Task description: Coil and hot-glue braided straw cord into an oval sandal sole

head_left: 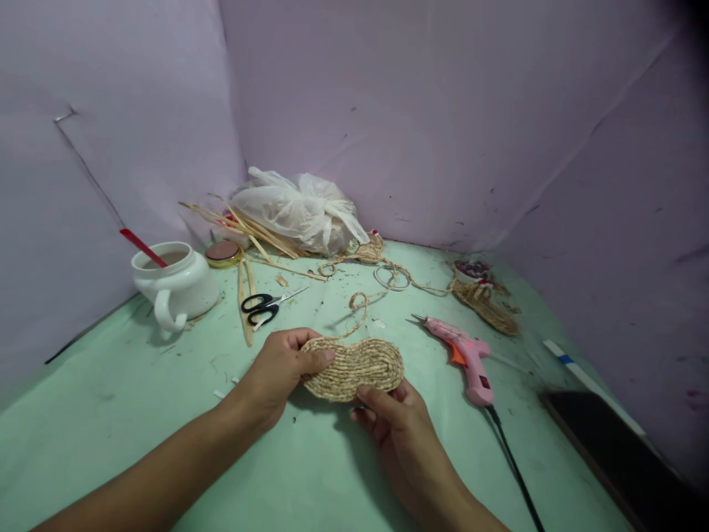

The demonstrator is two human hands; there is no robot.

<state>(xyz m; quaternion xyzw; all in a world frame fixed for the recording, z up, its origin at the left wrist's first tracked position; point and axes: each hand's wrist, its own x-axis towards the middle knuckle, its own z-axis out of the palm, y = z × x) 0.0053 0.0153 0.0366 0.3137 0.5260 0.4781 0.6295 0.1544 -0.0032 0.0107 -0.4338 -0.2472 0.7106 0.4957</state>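
Observation:
A flat, peanut-shaped mat of coiled straw braid (354, 367) is held just above the green table (111, 414). My left hand (280, 373) grips its left end, thumb on top and fingers curled underneath. My right hand (396, 417) pinches its near edge from below, fingers closed on the rim. A loose tail of braided cord (360, 307) runs from the mat's far edge back across the table.
A pink glue gun (465, 358) with a black cable lies to the right. Black scissors (264, 307), a white pot (174, 284) with a red stick, a tape roll (223, 253), straw strips, a plastic bag (302, 210), more braided pieces (487, 303) and a dark board (620, 451) surround the work.

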